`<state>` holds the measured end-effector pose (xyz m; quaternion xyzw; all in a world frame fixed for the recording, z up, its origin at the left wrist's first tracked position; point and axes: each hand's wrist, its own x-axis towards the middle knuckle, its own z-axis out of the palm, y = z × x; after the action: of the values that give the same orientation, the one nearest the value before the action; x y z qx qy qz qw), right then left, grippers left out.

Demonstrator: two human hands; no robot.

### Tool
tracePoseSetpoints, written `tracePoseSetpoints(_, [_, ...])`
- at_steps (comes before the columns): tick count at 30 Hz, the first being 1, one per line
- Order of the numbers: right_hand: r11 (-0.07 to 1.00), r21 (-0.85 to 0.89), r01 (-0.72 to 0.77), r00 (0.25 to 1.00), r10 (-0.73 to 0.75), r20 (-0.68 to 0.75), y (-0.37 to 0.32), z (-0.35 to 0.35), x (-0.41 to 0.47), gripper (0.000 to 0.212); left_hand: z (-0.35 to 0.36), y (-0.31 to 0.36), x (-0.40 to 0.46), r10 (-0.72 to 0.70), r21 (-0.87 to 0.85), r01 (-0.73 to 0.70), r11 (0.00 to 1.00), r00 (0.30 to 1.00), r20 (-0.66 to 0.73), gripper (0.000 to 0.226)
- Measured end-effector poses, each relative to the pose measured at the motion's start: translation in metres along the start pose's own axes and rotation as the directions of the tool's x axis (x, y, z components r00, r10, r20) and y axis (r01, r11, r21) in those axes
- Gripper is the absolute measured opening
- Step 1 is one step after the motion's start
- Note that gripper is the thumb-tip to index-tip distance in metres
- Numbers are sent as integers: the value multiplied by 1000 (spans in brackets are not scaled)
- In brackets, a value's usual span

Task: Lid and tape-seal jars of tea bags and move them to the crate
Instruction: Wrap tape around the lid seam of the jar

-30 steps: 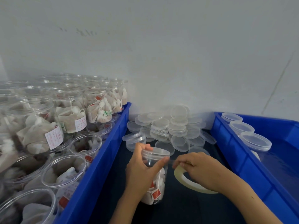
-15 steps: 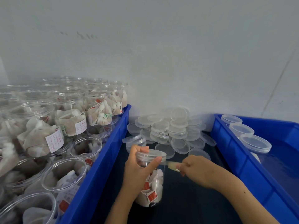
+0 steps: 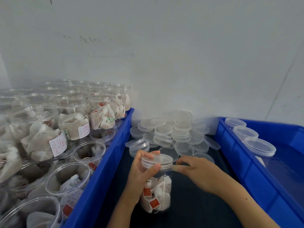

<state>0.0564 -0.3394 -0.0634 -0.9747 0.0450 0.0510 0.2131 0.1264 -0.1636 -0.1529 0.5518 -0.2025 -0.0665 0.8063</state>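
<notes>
— What does the head view show at the middle?

— A clear jar [image 3: 156,191] with tea bags [image 3: 158,195] heaped in its lower half stands on the dark tabletop [image 3: 194,209], a clear lid [image 3: 157,159] already on it. The left hand [image 3: 142,176] grips the jar at the lid, thumb across the rim. The right hand [image 3: 199,172] pinches a strip of tape [image 3: 175,167] against the jar just under the lid.

— And around the jar?

— Behind it, against the wall, lies a pile of loose lids [image 3: 172,134]. To its left, a blue crate [image 3: 108,162] is packed with open jars [image 3: 69,178] holding tea bags, some with white labels. To its right, a second blue crate [image 3: 238,162] holds lidded jars [image 3: 259,146] in a row along its near wall.
</notes>
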Motion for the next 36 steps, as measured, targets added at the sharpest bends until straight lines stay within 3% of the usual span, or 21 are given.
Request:
tracePoseSetpoints(4, [998,-50,22,1000,-22,-3,-6,0,0,36,-1,-2,1,-6,-13,6,1000,1000,28,55])
tracePoseSetpoints(14, [991,-117,70,997,-72,-17,-10,2,0,34,-3,-1,3,-17,-7,18,1000,994,106,61])
tracePoseSetpoints(17, [984,-151,97,995,-100,-11,-10,1,-1,38,-2,0,1,4,69,-12,998,992,124,65])
tracePoseSetpoints(23, [980,-176,91,996,-91,3,-4,0,-4,37,-3,13,-3,-1,382,-63,922,986,165,37])
tracePoseSetpoints(28, [975,-213,71,997,-74,-8,-3,4,-3,30,14,9,-10,194,551,-198,811,979,66,28])
tracePoseSetpoints(32, [957,-275,91,992,-112,-61,-7,9,-2,30,25,4,-9,211,606,-159,780,977,-16,30])
tracePoseSetpoints(36, [942,-324,87,990,-119,-82,-15,10,-2,28,26,5,-6,199,612,-93,785,974,-107,48])
